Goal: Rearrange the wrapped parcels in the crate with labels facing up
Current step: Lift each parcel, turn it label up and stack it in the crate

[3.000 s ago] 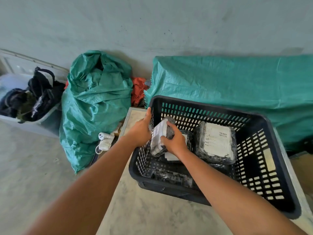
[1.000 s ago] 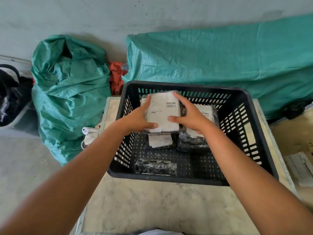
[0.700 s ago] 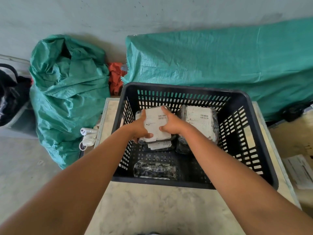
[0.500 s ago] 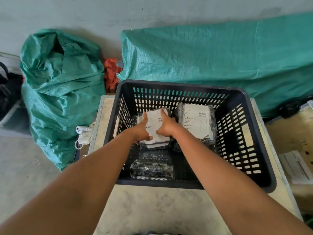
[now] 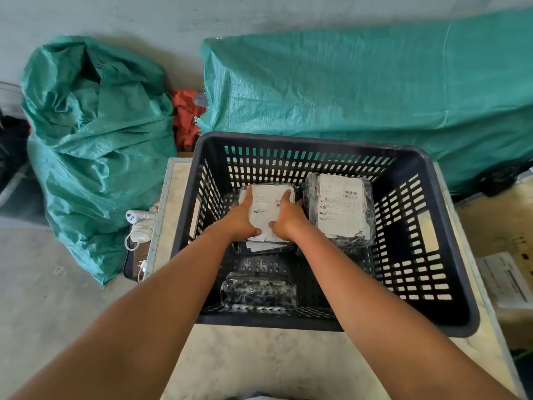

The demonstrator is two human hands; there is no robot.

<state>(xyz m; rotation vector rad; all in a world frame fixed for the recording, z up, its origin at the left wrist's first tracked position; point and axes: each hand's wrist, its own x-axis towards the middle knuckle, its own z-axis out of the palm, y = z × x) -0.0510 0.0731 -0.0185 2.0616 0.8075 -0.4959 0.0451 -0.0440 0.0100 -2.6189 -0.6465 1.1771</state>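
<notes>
Both forearms are bare to the frame's edge, no sleeves showing, and the left hand (image 5: 241, 220) and right hand (image 5: 288, 218) seem ungloved, without rings.

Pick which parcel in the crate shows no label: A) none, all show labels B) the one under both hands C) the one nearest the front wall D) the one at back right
C: the front parcel shows only dark wrap, while the held parcel and the back-right parcel show white labels up.

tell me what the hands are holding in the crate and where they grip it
Both hands, left and right, hold one label-up wrapped parcel by its left and right sides, atop another parcel.
</notes>
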